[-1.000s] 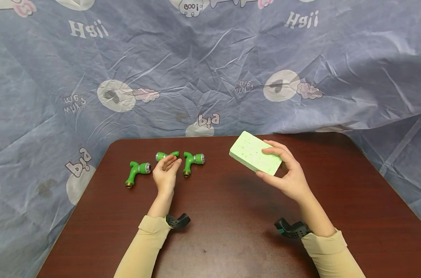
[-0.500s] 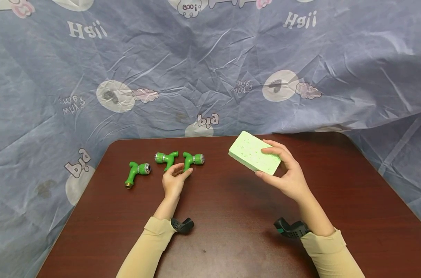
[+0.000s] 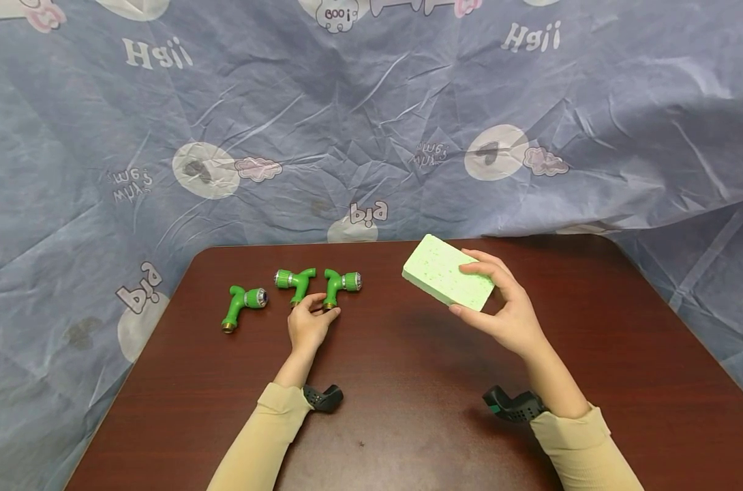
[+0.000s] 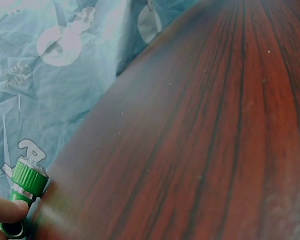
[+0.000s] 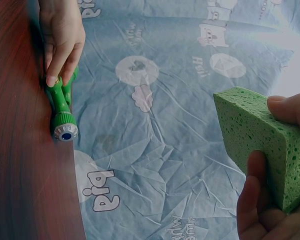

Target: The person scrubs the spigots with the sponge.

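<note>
Three green taps with ribbed collars and brass ends lie on the table at the back left. In the head view, my left hand (image 3: 308, 327) pinches the lower end of the right tap (image 3: 333, 283), its thumb by the brass end. The middle tap (image 3: 299, 280) is just left of it, its lower end partly behind my fingers; the left tap (image 3: 239, 303) lies apart. My right hand (image 3: 511, 307) holds a light green sponge (image 3: 448, 271) tilted above the table, thumb below and fingers on top. The right wrist view shows the porous sponge (image 5: 255, 130) up close.
The dark red-brown wooden table (image 3: 396, 409) has rounded far corners. A wrinkled blue-grey printed cloth (image 3: 347, 123) hangs behind it and down its sides. Black wrist devices (image 3: 324, 399) sit at both sleeves.
My left hand has moved from over the middle tap, right and nearer, down to the right tap's lower end, uncovering most of the middle tap. The right hand and sponge have barely moved.
</note>
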